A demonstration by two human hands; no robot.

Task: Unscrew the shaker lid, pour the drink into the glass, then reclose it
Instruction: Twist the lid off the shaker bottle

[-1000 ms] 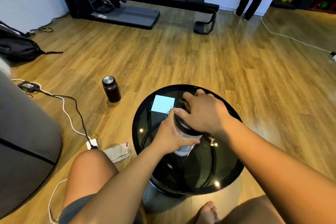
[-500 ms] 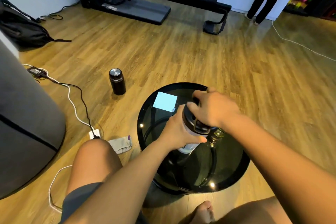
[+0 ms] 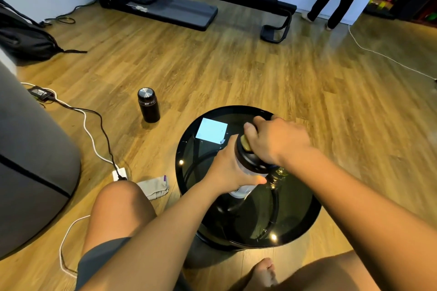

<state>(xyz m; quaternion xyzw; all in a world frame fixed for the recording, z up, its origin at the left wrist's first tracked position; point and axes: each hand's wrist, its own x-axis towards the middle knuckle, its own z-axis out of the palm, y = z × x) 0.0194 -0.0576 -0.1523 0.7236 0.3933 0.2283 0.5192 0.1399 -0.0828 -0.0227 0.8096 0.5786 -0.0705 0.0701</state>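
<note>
a: where is the shaker?
b: over the round black bench, near its middle. the left grip is wrapped round the pale body of the shaker. i cannot tell if its base touches the bench.
a: and the lid?
b: the dark lid sits on top of the shaker. the right grip grasps it from above, fingers curled over its rim. tight or loose, i cannot tell.
a: the glass?
b: the glass stands on the bench just beside the shaker, on its right, mostly hidden under the right wrist.
a: anything else about?
b: a pale blue square card lies flat on the far left of the bench, apart from the shaker. on the wooden floor to the left stands a dark flask with a metal cap. a grey cloth lies near the bench's left edge.
</note>
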